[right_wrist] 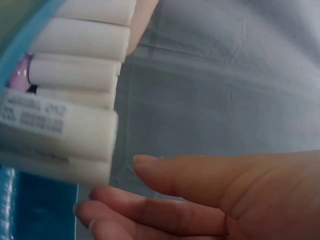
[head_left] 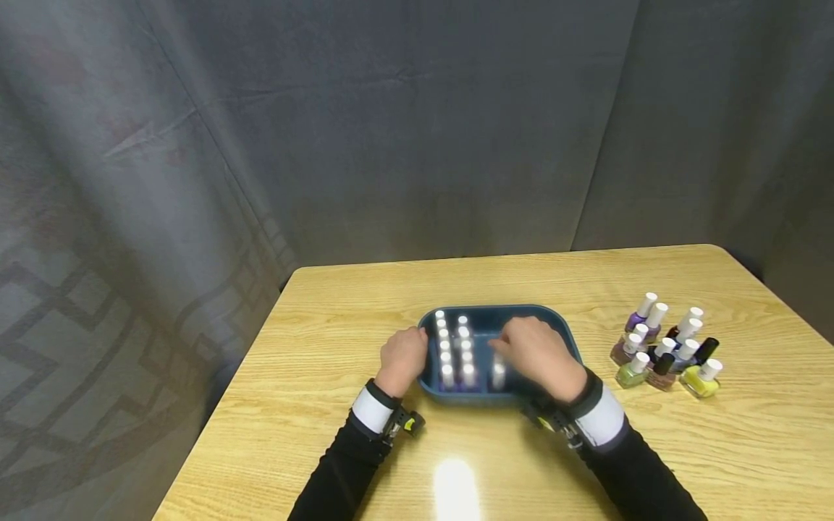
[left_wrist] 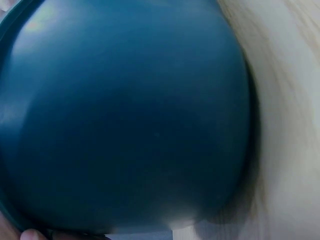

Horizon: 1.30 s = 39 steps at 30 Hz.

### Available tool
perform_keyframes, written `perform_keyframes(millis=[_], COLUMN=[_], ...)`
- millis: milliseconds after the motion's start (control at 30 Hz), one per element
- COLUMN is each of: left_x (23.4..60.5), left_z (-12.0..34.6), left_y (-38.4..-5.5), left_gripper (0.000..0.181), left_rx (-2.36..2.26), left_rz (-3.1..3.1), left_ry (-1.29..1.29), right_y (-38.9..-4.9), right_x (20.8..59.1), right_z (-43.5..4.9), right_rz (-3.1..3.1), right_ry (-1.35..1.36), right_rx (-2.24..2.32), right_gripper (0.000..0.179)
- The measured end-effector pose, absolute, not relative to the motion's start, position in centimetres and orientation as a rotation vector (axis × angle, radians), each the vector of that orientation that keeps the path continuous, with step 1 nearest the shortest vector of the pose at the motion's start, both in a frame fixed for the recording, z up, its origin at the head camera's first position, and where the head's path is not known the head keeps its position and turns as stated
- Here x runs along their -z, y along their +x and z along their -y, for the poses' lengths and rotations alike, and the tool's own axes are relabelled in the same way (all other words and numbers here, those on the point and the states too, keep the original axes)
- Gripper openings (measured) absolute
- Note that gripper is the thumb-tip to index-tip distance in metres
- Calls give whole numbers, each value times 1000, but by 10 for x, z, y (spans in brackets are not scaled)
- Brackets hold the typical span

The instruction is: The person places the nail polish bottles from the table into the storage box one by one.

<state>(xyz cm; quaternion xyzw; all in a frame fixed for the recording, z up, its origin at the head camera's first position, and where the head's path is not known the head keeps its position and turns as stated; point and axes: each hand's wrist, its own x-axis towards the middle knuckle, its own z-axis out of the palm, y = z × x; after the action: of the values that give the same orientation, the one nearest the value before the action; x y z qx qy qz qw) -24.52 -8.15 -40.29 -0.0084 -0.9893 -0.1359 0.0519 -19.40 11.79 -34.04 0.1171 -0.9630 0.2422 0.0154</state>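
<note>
A dark blue plastic bin [head_left: 495,315] sits on the table. Inside it, nail polish bottles [head_left: 466,356] with white caps stand in two columns at the left; another white-capped bottle [head_left: 498,375] is farther right, near the front wall. My left hand [head_left: 404,356] grips the bin's left rim; its wrist view is mostly the bin's outer wall [left_wrist: 135,110]. Over the bin's right part is my right hand [head_left: 544,354], blurred in the head view. In the right wrist view its thumb [right_wrist: 185,175] and fingers are apart with nothing between them, just beside white caps [right_wrist: 80,40].
To the right of the bin, a loose group of nail polish bottles stands on the wooden table [head_left: 339,325], among them a green one [head_left: 630,374] and a yellow one [head_left: 698,382]. Most caps are white, a few black. A grey curtain [head_left: 443,145] hangs behind the table.
</note>
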Motion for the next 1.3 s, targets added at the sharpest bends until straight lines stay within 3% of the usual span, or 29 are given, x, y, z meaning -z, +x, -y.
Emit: perform_keyframes(millis=[300, 467, 633, 967, 1300], left_x=[405, 405, 403, 405, 405], left_z=[84, 84, 86, 90, 90], left_y=[-247, -247, -245, -245, -246], left_gripper=[44, 44, 44, 45, 45], left_rx=[403, 408, 408, 398, 395], left_rz=[3016, 3017, 3014, 3011, 3014], left_ry=[-9, -6, -7, -29, -19], right_y=[-199, -198, -192, -191, -201], right_x=[326, 309, 304, 321, 343], right_z=[-150, -192, -243, -321, -343], right_rz=[2934, 2951, 2916, 2889, 3043], right_ry=[332, 189, 5, -399, -595], right_rx=[-745, -749, -734, -653, -746], right_gripper=[44, 37, 47, 39, 45])
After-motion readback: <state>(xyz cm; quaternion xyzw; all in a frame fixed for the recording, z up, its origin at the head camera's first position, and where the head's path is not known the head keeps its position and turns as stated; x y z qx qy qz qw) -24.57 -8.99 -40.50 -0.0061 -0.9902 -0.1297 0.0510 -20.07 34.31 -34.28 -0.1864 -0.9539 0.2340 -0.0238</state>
